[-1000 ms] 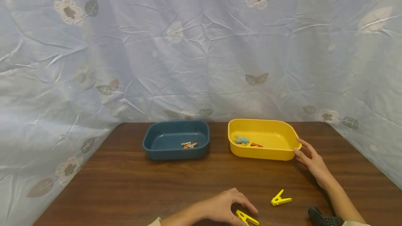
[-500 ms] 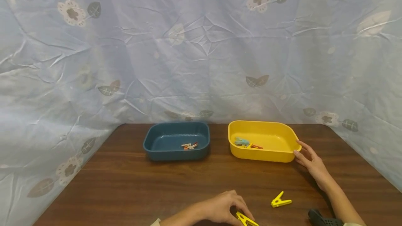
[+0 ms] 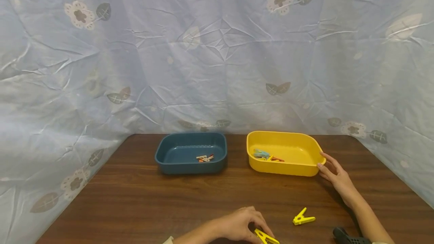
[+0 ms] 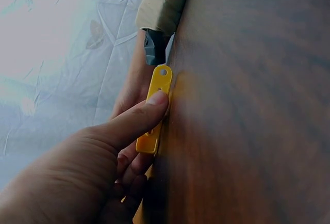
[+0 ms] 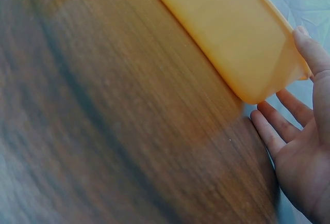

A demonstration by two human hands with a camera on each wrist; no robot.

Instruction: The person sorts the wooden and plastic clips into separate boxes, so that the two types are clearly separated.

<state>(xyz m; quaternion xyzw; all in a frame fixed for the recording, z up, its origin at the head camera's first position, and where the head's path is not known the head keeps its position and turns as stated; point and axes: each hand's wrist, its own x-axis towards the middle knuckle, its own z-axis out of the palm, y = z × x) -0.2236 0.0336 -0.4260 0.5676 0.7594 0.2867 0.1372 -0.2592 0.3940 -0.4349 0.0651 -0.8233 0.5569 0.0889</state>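
At the front edge of the table my left hand (image 3: 242, 223) pinches a yellow clothespin (image 3: 266, 236). The left wrist view has the thumb (image 4: 149, 108) lying across the flat side of this clothespin (image 4: 161, 79), its other fingers behind and partly hidden. My right hand (image 3: 340, 182) holds the right front corner of a yellow bin (image 3: 285, 167), thumb at the rim and fingers along the end wall. Inside that bin, at its left, lie several clothespins (image 3: 262, 154), light blue, yellow and red. A second yellow clothespin (image 3: 303, 217) lies on the table between the hands.
Left of the yellow bin stands a dark blue bin (image 3: 191, 167) with several small white and red clothespins (image 3: 205, 158) in it. A black perforated object (image 3: 349, 236) lies beside the right forearm. A floral cloth (image 3: 217, 67) hangs behind the wooden table (image 3: 152, 206).
The left fingers have closed in a little around the yellow clothespin. My right hand stays at the yellow bin's corner. The head view has tilted slightly.
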